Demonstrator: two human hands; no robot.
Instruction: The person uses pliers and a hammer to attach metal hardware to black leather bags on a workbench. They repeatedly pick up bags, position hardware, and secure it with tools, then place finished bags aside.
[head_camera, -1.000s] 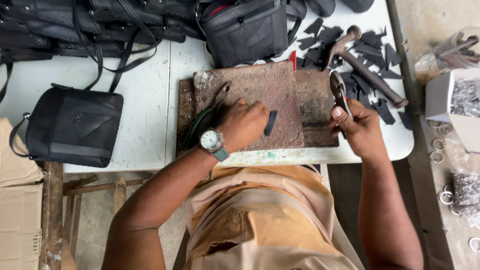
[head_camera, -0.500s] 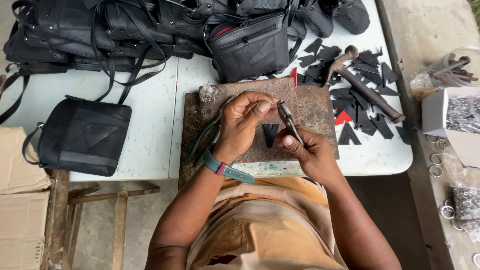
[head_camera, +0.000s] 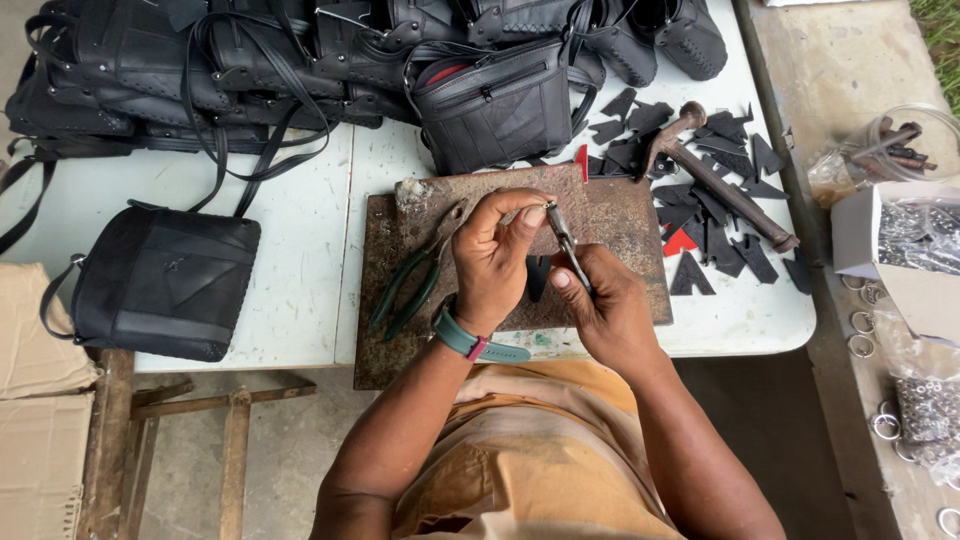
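My right hand (head_camera: 605, 305) grips a slim metal hand tool (head_camera: 566, 243) and holds it tilted above a rusty metal plate (head_camera: 625, 225). My left hand (head_camera: 495, 255), with a teal-banded watch on the wrist, pinches the upper tip of that tool between thumb and fingers. Whether a small part sits between those fingertips is too small to tell. A black leather piece (head_camera: 537, 277) lies on the plate just under both hands. Green-handled pliers (head_camera: 415, 280) rest on the plate left of my left hand.
A hammer (head_camera: 715, 178) lies among several black leather cut pieces (head_camera: 725, 215) and a red one (head_camera: 680, 243) on the white table (head_camera: 290, 270). Black bags (head_camera: 490, 105) are piled at the back, one bag (head_camera: 160, 282) at the left. A box of metal rings (head_camera: 915, 240) and a jar (head_camera: 880, 150) are at the right.
My left hand lifted off the plate and my right hand came in from the right with the tool. Both hands now meet at the tool above the plate.
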